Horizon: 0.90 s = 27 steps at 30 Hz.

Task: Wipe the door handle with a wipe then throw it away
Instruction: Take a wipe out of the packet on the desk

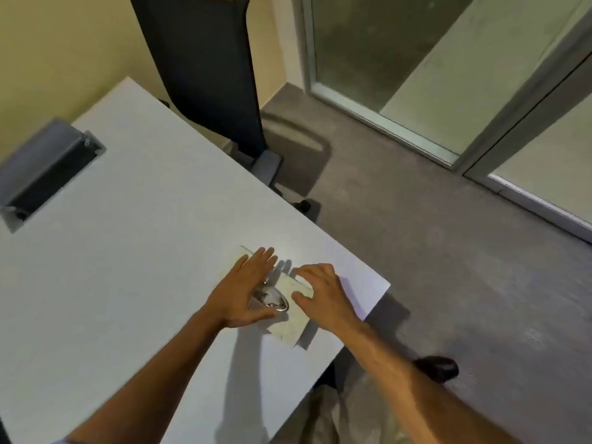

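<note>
Head view: left hand [243, 290] flat, fingers together, steadying the wipe pack [290, 310] near the table [128, 251] corner, by its shiny lid [270, 299]. Right hand [320, 291], fingers curled, probably pinching a wipe (blurred); door handle unseen.

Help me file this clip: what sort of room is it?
Probably an office or meeting room. A white table has a grey cable box set into its top, a dark wheeled chair stands behind it, and glass panels in metal frames meet grey carpet.
</note>
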Tool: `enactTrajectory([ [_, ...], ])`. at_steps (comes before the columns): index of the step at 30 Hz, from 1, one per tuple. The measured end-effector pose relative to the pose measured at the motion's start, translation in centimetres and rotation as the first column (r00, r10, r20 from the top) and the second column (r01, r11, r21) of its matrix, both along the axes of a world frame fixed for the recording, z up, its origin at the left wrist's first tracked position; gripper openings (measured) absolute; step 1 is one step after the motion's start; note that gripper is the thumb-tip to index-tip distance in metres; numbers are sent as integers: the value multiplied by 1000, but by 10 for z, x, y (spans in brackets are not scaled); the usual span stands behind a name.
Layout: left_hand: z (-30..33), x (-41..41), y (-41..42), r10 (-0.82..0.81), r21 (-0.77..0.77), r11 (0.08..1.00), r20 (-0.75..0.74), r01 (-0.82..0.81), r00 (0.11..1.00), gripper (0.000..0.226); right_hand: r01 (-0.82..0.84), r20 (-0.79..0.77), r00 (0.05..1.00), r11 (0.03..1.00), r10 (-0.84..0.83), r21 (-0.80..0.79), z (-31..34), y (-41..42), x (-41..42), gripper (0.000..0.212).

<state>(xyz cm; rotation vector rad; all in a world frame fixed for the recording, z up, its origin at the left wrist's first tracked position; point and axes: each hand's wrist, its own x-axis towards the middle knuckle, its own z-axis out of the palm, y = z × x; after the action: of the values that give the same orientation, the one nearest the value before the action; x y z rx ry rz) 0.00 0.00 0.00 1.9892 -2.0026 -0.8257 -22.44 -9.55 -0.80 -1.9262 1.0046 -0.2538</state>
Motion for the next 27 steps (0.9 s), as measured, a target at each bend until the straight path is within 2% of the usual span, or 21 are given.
enactTrajectory([
  [1,-9,3,2,-53,-5,999,6,53,999,108,-76,-43,996,997,77,17,-5,8,10,48],
  [3,-23,6,3,-118,27,993,51,117,992,114,-153,-116,982,987,147,-47,-12,20,25,47],
  [6,-44,4,4,-143,25,990,95,141,985,116,-177,-194,970,972,146,-152,-24,30,40,38],
  [8,-53,5,7,-147,-10,989,138,150,979,111,-193,-225,961,974,163,-119,-29,31,43,40],
  [12,-62,4,7,-145,-27,988,217,155,965,98,-203,-118,974,974,191,-98,-27,31,41,28],
  [15,-58,3,7,-156,1,987,227,160,961,96,-107,61,993,980,98,166,-10,29,33,20],
  [18,-52,4,7,-154,23,988,217,153,964,91,14,164,980,869,-109,494,10,24,28,20],
  [21,-39,-1,0,-167,47,986,199,161,966,90,104,194,935,750,-298,654,24,9,14,18],
  [25,-12,-19,-27,-127,4,992,149,128,981,87,152,148,828,471,-541,869,43,-21,-11,15],
  [27,10,-37,-51,-112,-47,992,135,120,984,88,215,67,752,341,-656,915,54,-41,-29,24],
])
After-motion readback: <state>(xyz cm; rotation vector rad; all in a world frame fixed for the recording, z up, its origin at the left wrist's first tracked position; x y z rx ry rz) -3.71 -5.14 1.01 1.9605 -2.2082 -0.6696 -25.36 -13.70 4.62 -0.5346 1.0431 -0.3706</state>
